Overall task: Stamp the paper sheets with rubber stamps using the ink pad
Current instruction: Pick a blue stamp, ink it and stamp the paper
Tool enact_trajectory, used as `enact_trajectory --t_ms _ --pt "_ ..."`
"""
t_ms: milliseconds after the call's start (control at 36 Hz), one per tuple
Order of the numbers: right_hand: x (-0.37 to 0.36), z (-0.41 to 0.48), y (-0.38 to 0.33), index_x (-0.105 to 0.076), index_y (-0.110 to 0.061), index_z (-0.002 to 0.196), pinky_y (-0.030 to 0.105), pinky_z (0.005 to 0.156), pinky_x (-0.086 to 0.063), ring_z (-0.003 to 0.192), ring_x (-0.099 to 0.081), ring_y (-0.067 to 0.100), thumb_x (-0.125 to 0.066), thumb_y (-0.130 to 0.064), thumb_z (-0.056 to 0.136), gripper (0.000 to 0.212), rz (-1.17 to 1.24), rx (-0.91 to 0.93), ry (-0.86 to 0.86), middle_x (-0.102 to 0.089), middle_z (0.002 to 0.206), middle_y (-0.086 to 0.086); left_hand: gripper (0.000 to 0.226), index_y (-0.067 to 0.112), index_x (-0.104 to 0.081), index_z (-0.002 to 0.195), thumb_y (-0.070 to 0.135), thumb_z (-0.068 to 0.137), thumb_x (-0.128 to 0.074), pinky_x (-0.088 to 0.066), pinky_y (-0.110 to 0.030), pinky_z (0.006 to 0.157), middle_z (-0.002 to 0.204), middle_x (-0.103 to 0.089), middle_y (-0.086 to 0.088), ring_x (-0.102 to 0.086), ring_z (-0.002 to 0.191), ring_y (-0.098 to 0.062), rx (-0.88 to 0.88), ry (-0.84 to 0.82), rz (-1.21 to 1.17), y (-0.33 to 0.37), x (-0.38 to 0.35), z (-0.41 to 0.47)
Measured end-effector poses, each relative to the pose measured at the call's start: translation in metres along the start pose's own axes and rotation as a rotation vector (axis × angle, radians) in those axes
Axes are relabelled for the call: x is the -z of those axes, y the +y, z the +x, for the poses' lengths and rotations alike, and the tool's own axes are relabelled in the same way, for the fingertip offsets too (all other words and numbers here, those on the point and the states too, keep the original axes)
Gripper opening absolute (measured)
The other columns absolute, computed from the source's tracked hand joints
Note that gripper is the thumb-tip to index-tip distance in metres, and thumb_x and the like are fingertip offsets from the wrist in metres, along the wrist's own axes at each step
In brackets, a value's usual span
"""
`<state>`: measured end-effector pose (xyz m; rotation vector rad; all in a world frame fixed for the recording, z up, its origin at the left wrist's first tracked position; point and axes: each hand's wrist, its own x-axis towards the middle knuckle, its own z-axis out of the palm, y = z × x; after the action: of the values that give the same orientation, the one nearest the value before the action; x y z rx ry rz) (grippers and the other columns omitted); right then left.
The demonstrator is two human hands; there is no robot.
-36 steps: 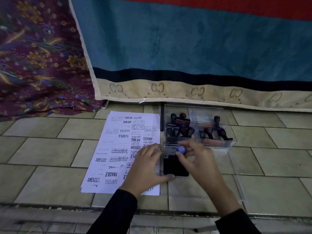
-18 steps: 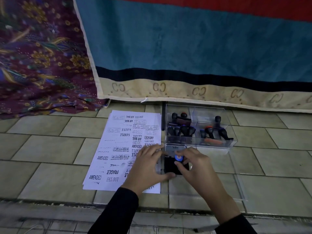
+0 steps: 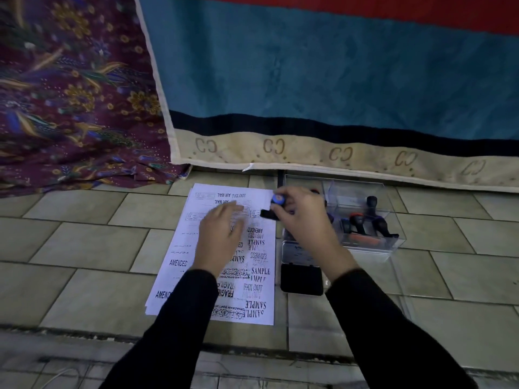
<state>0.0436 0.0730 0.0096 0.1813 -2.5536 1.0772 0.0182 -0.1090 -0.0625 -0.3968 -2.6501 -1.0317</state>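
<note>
A stack of white paper sheets lies on the tiled floor, its top sheet covered in black stamp marks. My left hand rests flat on the sheet, fingers spread. My right hand grips a rubber stamp with a blue-topped knob, its black base at the sheet's upper right edge. The open black ink pad lies just right of the paper, near my right forearm.
A clear plastic box holding several more stamps stands right of the paper. Behind it hangs a blue blanket with a beige border. Purple floral cloth lies at the back left. A step edge runs along the front.
My right hand has carried the stamp from the ink pad up and left to the top right of the sheet. My left hand has slid further up the paper.
</note>
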Motion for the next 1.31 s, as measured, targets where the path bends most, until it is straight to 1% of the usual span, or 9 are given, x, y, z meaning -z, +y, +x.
enact_trajectory --t_ms 194,333,750,833,917,972,1111,1194,1306 --pt "-0.04 0.051 0.019 -0.062 -0.009 0.101 0.026 0.071 -0.046 0.086 -0.059 0.023 -0.063 -0.008 0.084 0.016 -0.137 -0.008 -0.102 -0.061 0.099 0.011 0.031 0.018 -0.054 0.123 0.021 0.093 -0.046 -0.028 -0.049 0.106 0.131 -0.053 -0.003 -0.044 0.125 -0.024 0.118 -0.071 0.211 -0.021 -0.019 0.029" --pt "-0.052 0.06 0.026 -0.061 -0.007 0.1 0.038 0.077 -0.051 0.087 -0.059 0.026 -0.064 -0.008 0.084 0.016 -0.175 -0.007 -0.157 -0.062 0.101 0.012 0.034 0.02 -0.051 0.128 0.021 0.095 -0.043 -0.012 -0.047 0.114 0.142 -0.043 0.0 -0.032 0.135 -0.018 0.126 -0.08 0.246 -0.026 -0.026 0.024" --pt "-0.06 0.06 0.029 -0.062 -0.005 0.096 0.039 0.078 -0.05 0.086 -0.059 0.027 -0.062 -0.005 0.083 0.013 -0.174 -0.007 -0.159 -0.063 0.098 0.013 0.034 0.023 -0.052 0.127 0.021 0.094 -0.042 -0.007 -0.043 0.116 0.145 -0.042 0.003 -0.029 0.138 -0.015 0.131 -0.047 0.202 -0.025 -0.027 0.022" --pt "-0.051 0.058 0.03 -0.063 -0.007 0.097 0.034 0.076 -0.051 0.083 -0.061 0.024 -0.064 -0.006 0.082 0.014 -0.115 -0.016 -0.057 -0.063 0.096 0.011 0.029 0.027 -0.057 0.118 0.019 0.092 -0.047 -0.012 -0.044 0.115 0.132 -0.054 0.004 -0.044 0.126 -0.013 0.154 -0.006 0.077 -0.026 -0.024 0.024" --pt "-0.03 0.053 0.026 -0.064 -0.008 0.1 0.033 0.078 -0.055 0.078 -0.065 0.02 -0.067 -0.007 0.082 0.018 -0.012 -0.052 0.076 -0.065 0.096 0.01 0.025 0.029 -0.06 0.114 0.018 0.093 -0.051 -0.037 -0.053 0.103 0.097 -0.066 -0.002 -0.061 0.087 -0.019 0.3 0.061 -0.256 -0.025 -0.015 0.024" --pt "-0.014 0.045 0.022 -0.065 -0.01 0.098 0.029 0.075 -0.057 0.074 -0.065 0.015 -0.068 -0.007 0.081 0.018 0.052 -0.078 0.134 -0.066 0.094 0.009 0.023 0.03 -0.059 0.114 0.02 0.095 -0.05 -0.045 -0.055 0.096 0.106 -0.065 -0.012 -0.059 0.098 -0.037 0.378 0.095 -0.413 -0.021 -0.009 0.023" --pt "0.021 0.002 0.013 -0.065 -0.014 0.094 0.009 0.062 -0.051 0.067 -0.062 -0.002 -0.071 -0.011 0.08 0.016 0.101 -0.094 0.168 -0.065 0.085 0.001 0.025 0.027 -0.059 0.115 0.015 0.096 -0.049 -0.041 -0.034 0.104 0.122 -0.057 0.016 -0.049 0.118 0.0 0.203 0.114 -0.368 -0.002 0.003 0.005" --pt "0.026 -0.033 0.014 -0.068 -0.013 0.093 0.013 0.064 -0.053 0.069 -0.063 0.002 -0.074 -0.009 0.076 0.018 0.104 -0.067 0.136 -0.066 0.087 0.0 0.026 0.024 -0.058 0.119 0.018 0.095 -0.051 -0.037 -0.029 0.104 0.124 -0.055 0.017 -0.046 0.119 0.0 0.095 -0.014 -0.296 0.015 0.0 -0.018" --pt "0.023 -0.074 0.018 -0.068 -0.017 0.095 0.014 0.069 -0.052 0.073 -0.063 0.002 -0.075 -0.01 0.075 0.022 0.081 -0.029 0.071 -0.065 0.088 -0.005 0.029 0.024 -0.056 0.121 0.025 0.092 -0.049 -0.033 -0.035 0.108 0.132 -0.053 0.009 -0.041 0.127 -0.011 -0.056 -0.114 -0.097 0.032 -0.017 -0.045"
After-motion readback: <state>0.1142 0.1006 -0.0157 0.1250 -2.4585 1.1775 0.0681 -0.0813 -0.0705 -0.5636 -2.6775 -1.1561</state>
